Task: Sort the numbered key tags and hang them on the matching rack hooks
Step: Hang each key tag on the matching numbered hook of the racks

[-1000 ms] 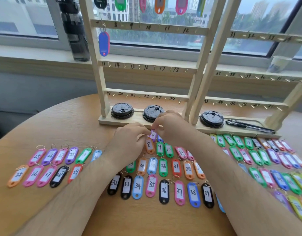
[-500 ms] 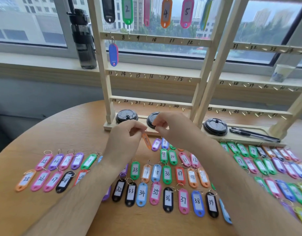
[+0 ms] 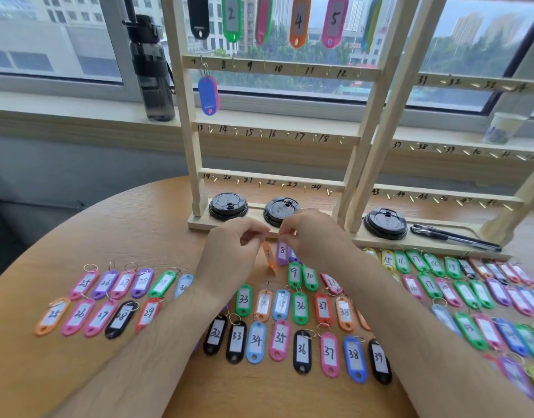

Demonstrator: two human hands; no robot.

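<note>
1. Grey daylight comes through a wide window (image 3: 48,40) with city blocks beyond. On the sill stand a dark water bottle (image 3: 152,70) and, far to the right, a paper cup (image 3: 505,128).
2. Below it, a round wooden table (image 3: 109,230) carries a pale wooden rack (image 3: 181,86). Its rails are marked with handwritten numbers above small hooks.
3. Six tags hang from the top rail: black, green 2, pink, orange 4, pink 5 and a yellowish one seen edge-on. A blue tag (image 3: 208,95) hangs alone from hook 7 on the next rail down.
4. Three black cup lids (image 3: 228,205) sit along the rack's base, and two pens (image 3: 452,236) lie on the base to the right.
5. Both hands meet just in front of the middle lid. The left hand (image 3: 232,248) pinches the top of an orange tag (image 3: 268,255) between thumb and forefinger. The right hand (image 3: 314,236) pinches the same spot from the other side, its other fingers curled under.
6. That orange tag dangles between the two hands, lifted off the table and slightly tilted. I cannot read its number from where I stand.
7. Just behind it a purple tag (image 3: 282,251) marked 8 lies flat on the table, with green 9 and 10 a little nearer.
8. Other tags lie in rows across the table. A left group (image 3: 83,284) runs from 25 to 30, and a middle group (image 3: 302,351) from 32 to 39 lies between the forearms. On the right, a right-hand spread (image 3: 467,294) is mostly green, pink and purple.
</note>
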